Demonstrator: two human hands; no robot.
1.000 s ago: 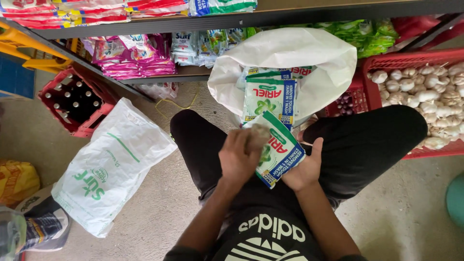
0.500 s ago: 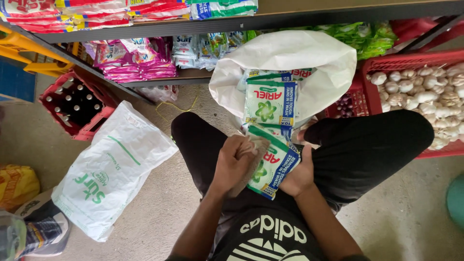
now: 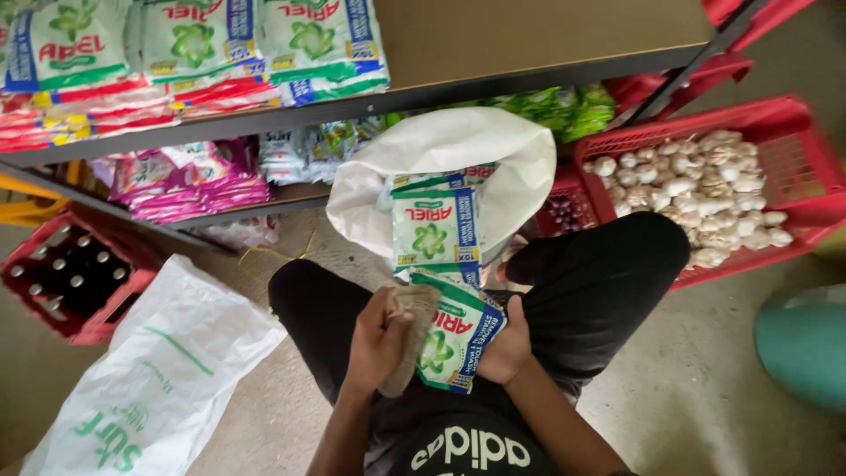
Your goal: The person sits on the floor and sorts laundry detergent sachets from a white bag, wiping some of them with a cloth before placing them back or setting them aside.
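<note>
Head view looks down on a crouched person whose right hand grips a green-and-white detergent packet by its right edge, just above the lap. Left hand is clenched around a greyish cloth pressed against the packet's left side. Just beyond, an open white sack on the floor holds more such packets, beneath the front edge of a shelf. A red crate of garlic sits right of the sack.

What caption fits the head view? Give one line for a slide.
Squatting person's left hand wipes a green-and-white detergent packet held by the right hand, before an open white sack.
</note>
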